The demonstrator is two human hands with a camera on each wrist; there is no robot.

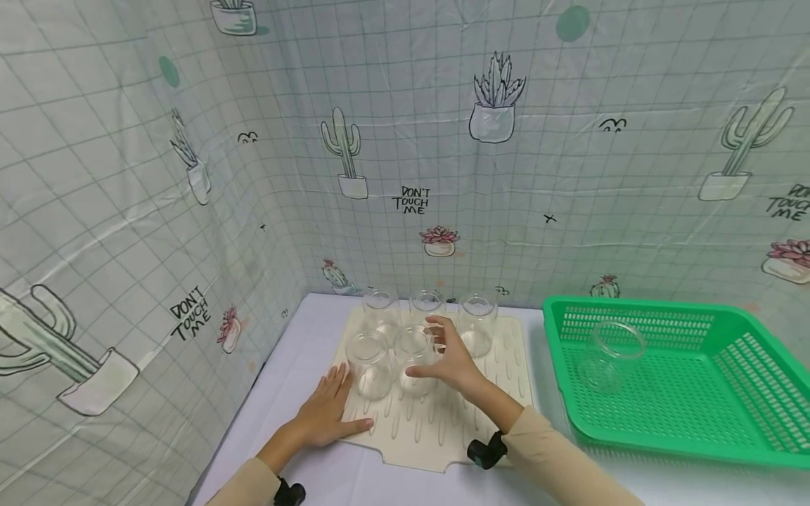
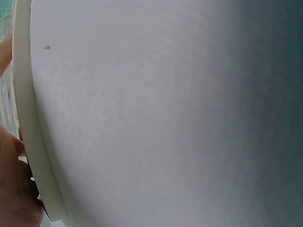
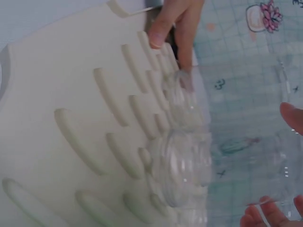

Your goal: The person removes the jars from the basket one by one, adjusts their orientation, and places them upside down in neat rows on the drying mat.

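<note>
Several clear glass jars stand upright on a cream ridged drying mat. My right hand is spread around the right side of the front middle jar, thumb before it and fingers by its rim. In the right wrist view, that jar stands on the mat between thumb and fingers; firm contact is not visible. My left hand rests with extended fingers on the mat's left edge, beside the front left jar. The left wrist view shows only part of this hand along the mat's edge.
A green plastic basket stands on the right of the white-covered table. One glass jar is inside it, near its left side. Behind the mat hangs a grid-patterned cloth with cactus drawings.
</note>
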